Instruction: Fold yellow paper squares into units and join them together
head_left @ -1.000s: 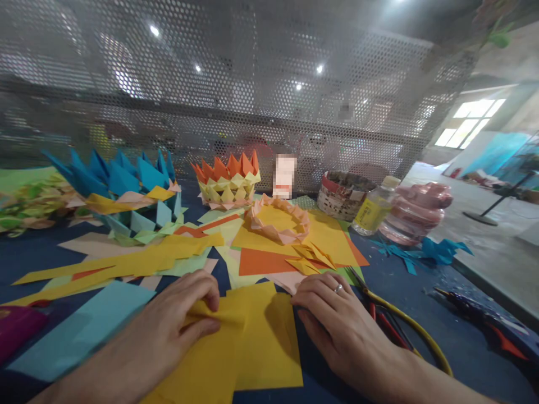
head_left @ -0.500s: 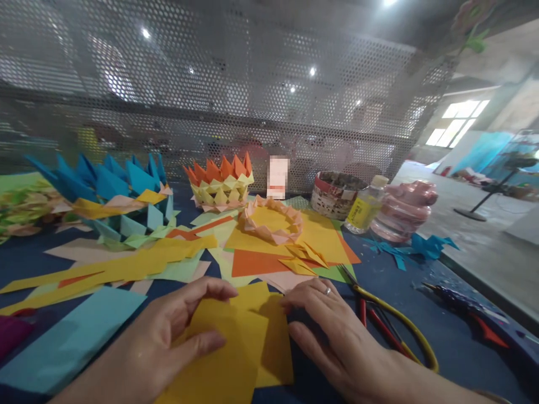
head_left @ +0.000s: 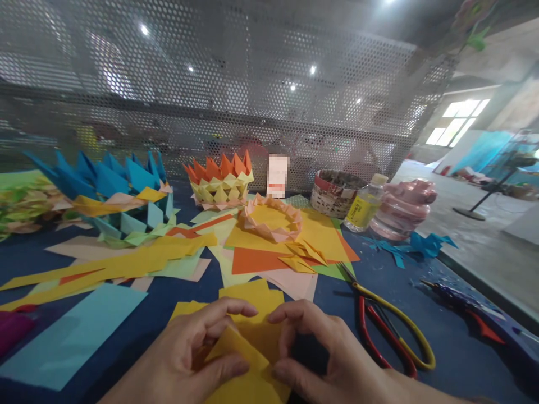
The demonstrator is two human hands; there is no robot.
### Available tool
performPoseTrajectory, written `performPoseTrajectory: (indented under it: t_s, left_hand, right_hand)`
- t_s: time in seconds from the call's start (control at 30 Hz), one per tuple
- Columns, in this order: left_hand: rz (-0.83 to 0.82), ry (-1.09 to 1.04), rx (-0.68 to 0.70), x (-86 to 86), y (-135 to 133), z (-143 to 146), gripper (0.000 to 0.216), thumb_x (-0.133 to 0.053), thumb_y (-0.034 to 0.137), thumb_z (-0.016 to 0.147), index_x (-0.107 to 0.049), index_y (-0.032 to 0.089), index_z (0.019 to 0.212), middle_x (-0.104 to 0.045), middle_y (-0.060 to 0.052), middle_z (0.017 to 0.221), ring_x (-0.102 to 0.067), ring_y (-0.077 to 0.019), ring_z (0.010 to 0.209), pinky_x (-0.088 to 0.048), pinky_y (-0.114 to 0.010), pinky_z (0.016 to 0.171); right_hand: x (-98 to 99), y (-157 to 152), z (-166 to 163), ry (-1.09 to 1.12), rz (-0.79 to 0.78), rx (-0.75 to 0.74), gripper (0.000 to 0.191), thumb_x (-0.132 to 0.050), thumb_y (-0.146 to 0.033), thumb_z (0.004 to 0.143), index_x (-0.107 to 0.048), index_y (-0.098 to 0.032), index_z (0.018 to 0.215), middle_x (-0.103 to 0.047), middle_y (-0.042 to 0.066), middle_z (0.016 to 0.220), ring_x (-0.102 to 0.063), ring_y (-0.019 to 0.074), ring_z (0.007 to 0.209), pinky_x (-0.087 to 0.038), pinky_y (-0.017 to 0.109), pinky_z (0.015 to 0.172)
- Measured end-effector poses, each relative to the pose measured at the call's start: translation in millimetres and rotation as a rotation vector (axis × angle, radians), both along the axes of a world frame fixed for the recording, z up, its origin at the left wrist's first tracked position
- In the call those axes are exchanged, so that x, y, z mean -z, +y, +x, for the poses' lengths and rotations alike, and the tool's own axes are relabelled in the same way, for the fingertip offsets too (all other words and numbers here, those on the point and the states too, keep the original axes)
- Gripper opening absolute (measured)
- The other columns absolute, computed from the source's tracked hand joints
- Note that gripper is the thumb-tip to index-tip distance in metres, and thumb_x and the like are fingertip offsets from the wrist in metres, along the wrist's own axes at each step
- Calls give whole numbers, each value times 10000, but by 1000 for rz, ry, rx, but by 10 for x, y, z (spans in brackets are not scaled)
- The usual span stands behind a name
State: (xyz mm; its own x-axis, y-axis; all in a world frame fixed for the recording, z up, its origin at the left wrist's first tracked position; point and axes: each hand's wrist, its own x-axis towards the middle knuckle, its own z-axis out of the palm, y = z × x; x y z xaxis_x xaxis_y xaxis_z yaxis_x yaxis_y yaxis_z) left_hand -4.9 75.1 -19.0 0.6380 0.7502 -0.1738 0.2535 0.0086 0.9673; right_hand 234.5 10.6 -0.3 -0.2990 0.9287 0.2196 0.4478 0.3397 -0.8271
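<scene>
My left hand (head_left: 185, 353) and my right hand (head_left: 324, 353) meet at the bottom centre over a stack of yellow paper sheets (head_left: 248, 297). Both hands pinch a yellow sheet (head_left: 236, 350) whose near part is lifted and bent over. The left thumb and fingers close on its left side. Curled right-hand fingers grip its right edge. The stack lies on a dark blue table (head_left: 168, 303).
Red-and-yellow scissors (head_left: 387, 331) lie just right of my right hand. A light blue sheet (head_left: 80, 331) and yellow strips (head_left: 113, 264) lie to the left. Folded paper crowns (head_left: 221, 182), a peach paper ring (head_left: 272, 216), a woven basket (head_left: 337, 193), a bottle (head_left: 364, 210) and a perforated screen (head_left: 252, 101) stand behind.
Both hands have drawn together and toward me. They went from lying flat on the yellow paper to pinching it and lifting a folded part. The scissors now show fully.
</scene>
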Motion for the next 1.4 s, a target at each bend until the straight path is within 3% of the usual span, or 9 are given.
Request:
performPoseTrajectory:
  t_s: [0.13, 0.33, 0.47, 0.6, 0.7, 0.93, 1.1, 1.23, 1.4]
  left_hand:
    - [-15, 1, 2, 9, 0, -9, 472, -694, 553, 875, -642, 347, 1296, -796, 12, 974, -766, -222, 997, -587, -281, 887]
    - [129, 133, -49, 33, -45, -9, 430, -737, 465, 797, -683, 367, 1213, -717, 74, 756, -704, -164, 832, -524, -208, 803]
    - [155, 208, -82, 41, -19, -29, 511, -734, 572, 764, -683, 325, 1209, -480, 92, 616, -514, -123, 621, -449, -191, 610]
    - [57, 205, -77, 84, 42, -115, 622, -628, 711, 845, -651, 294, 1306, -673, 29, 768, -701, -204, 832, -562, -252, 742]
    - [59, 149, -64, 83, 92, -162, 554, -600, 687, 894, -684, 295, 1277, -784, -18, 935, -750, -262, 1029, -595, -295, 872]
    - [227, 189, -162, -46, 131, -111, 404, -669, 597, 830, -707, 288, 1086, -744, 25, 731, -755, -199, 771, -604, -251, 756]
    - [325, 230, -248, -23, 131, -126, 383, -662, 642, 828, -717, 307, 1005, -784, 1, 885, -762, -230, 910, -587, -249, 762]
    - [382, 139, -280, -2, 171, -111, 417, -680, 633, 802, -733, 307, 1056, -752, 0, 786, -756, -249, 952, -604, -254, 780]
    - [424, 119, -294, -36, 150, -103, 479, -682, 629, 803, -723, 318, 1165, -737, -1, 770, -750, -246, 955, -610, -261, 827]
  right_hand:
    - [-88, -1, 6, 0, -20, 21, 302, -745, -228, 923, -632, -246, 1203, -760, 9, 964, -716, 166, 910, -529, 275, 857]
    - [-7, 15, -45, 5, -225, -12, 639, -936, -350, 766, -595, -290, 1304, -790, -42, 862, -759, 168, 784, -551, 261, 792]
    - [15, 51, -50, -63, -191, 70, 415, -903, -159, 781, -685, -264, 1118, -804, -33, 885, -755, 200, 946, -500, 317, 945]
    - [-10, 99, -9, -86, -122, 131, 205, -763, -53, 841, -654, -227, 833, -791, 22, 1148, -699, 226, 1126, -470, 353, 987]
    - [-4, 127, 12, -96, -91, 158, 314, -733, -31, 848, -677, -249, 1067, -804, 4, 1030, -702, 241, 1118, -474, 380, 984]
    - [11, 146, 11, -141, -66, 172, 371, -687, -38, 861, -650, -265, 1152, -793, 1, 988, -711, 246, 1088, -494, 377, 952]
    - [30, 129, 15, -134, -40, 149, 244, -669, -79, 877, -635, -255, 1043, -771, -15, 912, -712, 222, 984, -490, 356, 911]
    - [11, 127, 9, -104, -42, 141, 93, -637, -142, 916, -644, -234, 905, -774, 26, 1091, -708, 215, 1026, -487, 335, 887]
    - [-11, 136, 31, -134, -58, 89, 205, -758, -290, 911, -705, -242, 1102, -764, -10, 859, -703, 197, 835, -494, 297, 783]
